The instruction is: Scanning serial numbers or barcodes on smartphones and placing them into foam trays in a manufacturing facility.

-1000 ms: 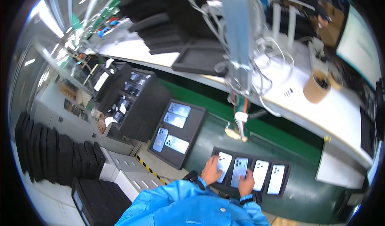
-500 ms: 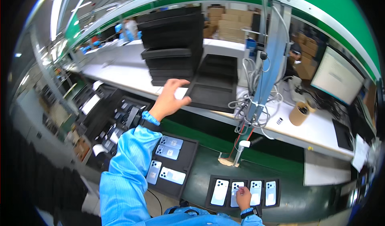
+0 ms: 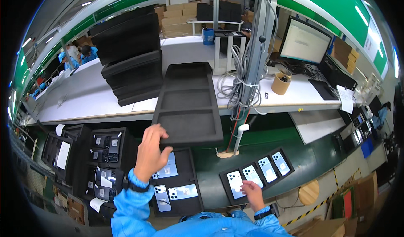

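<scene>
A black foam tray [image 3: 187,123] with compartments reaches past the front edge of the white shelf. At its near left corner, my left hand [image 3: 151,155] grips it, fingers on the side rim and thumb below; that corner is hidden by the hand. My right hand [image 3: 252,190] hovers at the lower ends of the two left phones in a small black tray, loosely curled with fingertips apart. That tray [image 3: 229,195] holds several phones; the leftmost is a white phone [image 3: 235,184], the others light blue. To the left, a larger black tray [image 3: 187,165] carries several light-blue phones.
A tall stack of black foam trays [image 3: 130,68] stands on the white shelf [image 3: 75,96]. Cables [image 3: 240,81] hang at a metal post. A monitor [image 3: 305,39] and cardboard cup [image 3: 280,84] are at right. Trays of dark phones [image 3: 103,182] lie at far left. A white pipe [image 3: 240,138] rises from the green bench.
The foam tray has come toward me over the shelf edge, my left hand now on its corner. My right hand has shifted slightly left over the phones. The view has turned right.
</scene>
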A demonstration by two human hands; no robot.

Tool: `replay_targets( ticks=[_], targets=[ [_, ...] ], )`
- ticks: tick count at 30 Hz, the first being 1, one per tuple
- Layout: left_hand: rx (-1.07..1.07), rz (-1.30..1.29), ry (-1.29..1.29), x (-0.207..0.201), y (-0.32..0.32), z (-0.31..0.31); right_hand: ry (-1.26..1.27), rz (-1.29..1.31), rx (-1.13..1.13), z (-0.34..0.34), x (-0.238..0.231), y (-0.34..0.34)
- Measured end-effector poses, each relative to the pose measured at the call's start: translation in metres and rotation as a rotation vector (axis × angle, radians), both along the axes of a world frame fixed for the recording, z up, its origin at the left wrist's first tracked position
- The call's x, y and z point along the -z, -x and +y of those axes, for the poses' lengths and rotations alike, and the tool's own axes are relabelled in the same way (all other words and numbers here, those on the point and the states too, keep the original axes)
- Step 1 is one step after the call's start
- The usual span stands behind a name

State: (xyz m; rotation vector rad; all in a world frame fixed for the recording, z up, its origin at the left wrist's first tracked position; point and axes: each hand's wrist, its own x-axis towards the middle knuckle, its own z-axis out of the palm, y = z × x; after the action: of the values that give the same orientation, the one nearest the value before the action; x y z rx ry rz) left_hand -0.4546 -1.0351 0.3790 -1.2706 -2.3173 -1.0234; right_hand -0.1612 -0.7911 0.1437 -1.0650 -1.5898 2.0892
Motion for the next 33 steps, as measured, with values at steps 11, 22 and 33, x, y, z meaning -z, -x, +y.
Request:
replay_targets(
  ticks=[11, 22, 33],
  targets=[
    [-0.174, -0.222, 0.189, 0.028, -0.155, -0.172, 0.292, 0.279, -0.662, -0.026, -0.130, 0.132],
    [-0.879, -0.649, -0.142, 0.216, -0.237, -0.123, 0.300, -0.007, -0.131, 0.014, 0.120, -0.107],
    [-1.054, -1.074, -0.425, 0.343, -0.196, -0.013, 0.446, -0.619, 0.425, 0.178, 0.086, -0.110]
  ],
)
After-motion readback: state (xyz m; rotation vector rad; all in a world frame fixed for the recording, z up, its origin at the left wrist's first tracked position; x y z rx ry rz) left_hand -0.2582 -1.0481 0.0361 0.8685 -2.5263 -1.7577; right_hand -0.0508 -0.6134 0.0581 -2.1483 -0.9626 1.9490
